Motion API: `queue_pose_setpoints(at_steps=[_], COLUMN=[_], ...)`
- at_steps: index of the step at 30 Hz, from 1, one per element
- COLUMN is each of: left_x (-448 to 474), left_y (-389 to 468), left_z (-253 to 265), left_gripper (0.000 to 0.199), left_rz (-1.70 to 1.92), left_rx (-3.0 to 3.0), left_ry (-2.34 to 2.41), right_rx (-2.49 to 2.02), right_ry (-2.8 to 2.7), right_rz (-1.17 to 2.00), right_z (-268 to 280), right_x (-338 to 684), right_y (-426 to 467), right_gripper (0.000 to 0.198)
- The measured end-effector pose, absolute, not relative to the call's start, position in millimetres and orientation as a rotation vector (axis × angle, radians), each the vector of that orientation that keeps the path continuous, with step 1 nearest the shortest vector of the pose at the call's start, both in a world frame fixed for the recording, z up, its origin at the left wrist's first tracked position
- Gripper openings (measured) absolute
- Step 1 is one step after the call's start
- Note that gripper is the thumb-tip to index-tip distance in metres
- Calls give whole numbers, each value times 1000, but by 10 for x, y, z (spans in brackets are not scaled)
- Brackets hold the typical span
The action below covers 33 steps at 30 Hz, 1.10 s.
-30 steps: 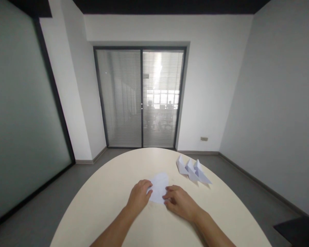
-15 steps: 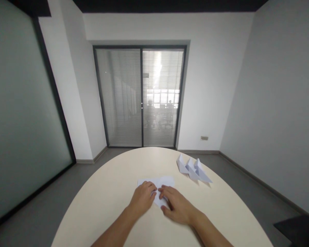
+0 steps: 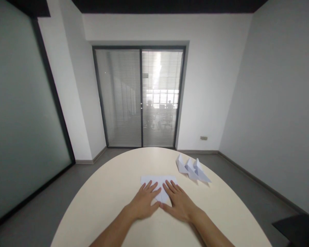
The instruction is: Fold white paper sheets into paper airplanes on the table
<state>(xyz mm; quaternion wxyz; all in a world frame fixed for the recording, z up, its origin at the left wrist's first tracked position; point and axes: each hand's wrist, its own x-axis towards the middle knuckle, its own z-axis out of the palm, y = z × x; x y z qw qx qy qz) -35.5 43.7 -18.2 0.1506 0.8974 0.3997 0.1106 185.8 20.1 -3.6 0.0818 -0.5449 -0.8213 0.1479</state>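
A partly folded sheet of white paper (image 3: 158,179) lies flat on the table in front of me, with a crease running down its middle part. My left hand (image 3: 144,200) rests on its left side, palm down, fingers spread. My right hand (image 3: 179,201) lies flat across its right side, fingers also apart. The two thumbs come close together at the paper's near edge. Both hands cover much of the sheet's left and right sides.
Three folded white paper boats (image 3: 193,169) stand in a row near the right edge of the round cream table (image 3: 108,192). Beyond the table is a glass door (image 3: 141,97) with blinds. A dark flat object (image 3: 296,228) is at the lower right.
Both hands have gone from bent fingers at the middle of the paper to lying flat and spread on it. The paper's far edge now looks straighter. The paper boats have not moved.
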Motion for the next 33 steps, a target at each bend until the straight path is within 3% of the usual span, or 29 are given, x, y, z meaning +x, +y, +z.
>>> queue_pose_setpoints(at_steps=[13,24,33], left_x=[-341,-372,-346], left_y=[481,443,497], left_z=[-176,-244,-313], left_gripper=[68,55,50], left_rz=[420,451,502], left_rx=[2553,2596,2573], left_ry=[1117,1132,1133], right_rx=[-1342,-1583,-1425], right_ry=[-2564,-2488,-2544], right_rz=[529,459,523], right_z=[-59,-191,-162], right_x=[1939,1956,1968], right_y=[274,271,274], right_gripper=[87,87,85])
